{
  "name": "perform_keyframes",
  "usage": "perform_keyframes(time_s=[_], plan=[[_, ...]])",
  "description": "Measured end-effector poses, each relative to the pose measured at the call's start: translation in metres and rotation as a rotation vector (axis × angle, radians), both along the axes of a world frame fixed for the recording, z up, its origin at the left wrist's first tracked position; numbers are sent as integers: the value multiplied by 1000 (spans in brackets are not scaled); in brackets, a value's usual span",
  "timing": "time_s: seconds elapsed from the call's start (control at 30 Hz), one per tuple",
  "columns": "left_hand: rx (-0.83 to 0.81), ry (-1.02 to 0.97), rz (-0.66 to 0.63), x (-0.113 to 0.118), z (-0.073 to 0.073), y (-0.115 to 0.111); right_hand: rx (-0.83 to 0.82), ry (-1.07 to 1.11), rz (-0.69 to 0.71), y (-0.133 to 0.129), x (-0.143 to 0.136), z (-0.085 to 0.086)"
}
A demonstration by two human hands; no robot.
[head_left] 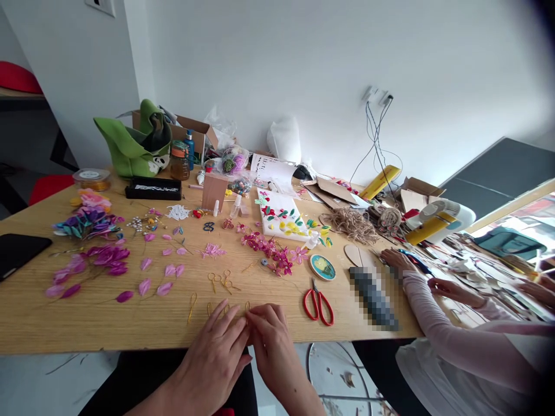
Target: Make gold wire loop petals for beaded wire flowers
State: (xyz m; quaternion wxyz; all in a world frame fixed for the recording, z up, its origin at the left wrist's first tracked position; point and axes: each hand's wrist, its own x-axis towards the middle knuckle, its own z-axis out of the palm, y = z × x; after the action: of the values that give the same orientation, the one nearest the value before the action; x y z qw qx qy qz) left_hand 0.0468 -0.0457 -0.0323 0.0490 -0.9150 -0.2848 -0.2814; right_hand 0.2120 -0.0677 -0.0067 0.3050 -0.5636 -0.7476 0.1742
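My right hand [274,338] is closed at the fingertips on a small gold wire loop [247,305], whose rounded end sticks up above the fingers. My left hand [217,352] lies beside it at the table's front edge, fingers stretched out and thumb apart; its index fingertip meets the right fingertips, where the wire's lower part is hidden. Partly behind the left fingers, more gold loops show. Another twisted gold wire loop [192,307] lies to the left, and several looped wires [224,281] lie beyond. Red-handled scissors [318,305] rest to the right of my hands.
Pink petals [165,288], magenta flowers [277,254] and a white board with beaded flowers [277,215] spread across the table [108,329]. A green felt bag [125,147] stands at back left. On the right, a co-worker's arms [427,312] reach over the table near a grey blurred object [373,300].
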Motion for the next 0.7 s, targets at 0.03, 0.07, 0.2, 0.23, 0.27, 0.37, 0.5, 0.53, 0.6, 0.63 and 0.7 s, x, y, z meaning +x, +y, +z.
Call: perform_keyframes(time_s=[0.03,0.07,0.2,0.23,0.27,0.37,0.5,0.53,0.6,0.63,0.7], plan=[[-8,-2,5,1,-2,-1,3,19,-3,0,0,0],[-18,-17,19,1,-4,-2,10,30,-7,0,2,-1],[-50,-65,39,0,-7,-1,38,-26,-35,2,10,-6],[-46,-66,29,-1,-6,0,36,-60,-40,3,11,-7],[-39,-61,16,-2,-4,1,32,-96,-43,3,13,-7],[-16,-30,10,-3,0,3,42,-211,-37,6,15,-8],[-10,44,6,-1,-2,4,40,-309,-39,7,16,-7],[-18,54,8,-1,-3,4,34,-312,-45,6,16,-6],[-36,71,12,-2,-4,4,27,-301,-54,6,17,-6],[-39,78,9,-2,-4,4,27,-294,-55,6,18,-6],[-42,84,-3,-4,-3,5,36,-296,-43,7,20,-6]])
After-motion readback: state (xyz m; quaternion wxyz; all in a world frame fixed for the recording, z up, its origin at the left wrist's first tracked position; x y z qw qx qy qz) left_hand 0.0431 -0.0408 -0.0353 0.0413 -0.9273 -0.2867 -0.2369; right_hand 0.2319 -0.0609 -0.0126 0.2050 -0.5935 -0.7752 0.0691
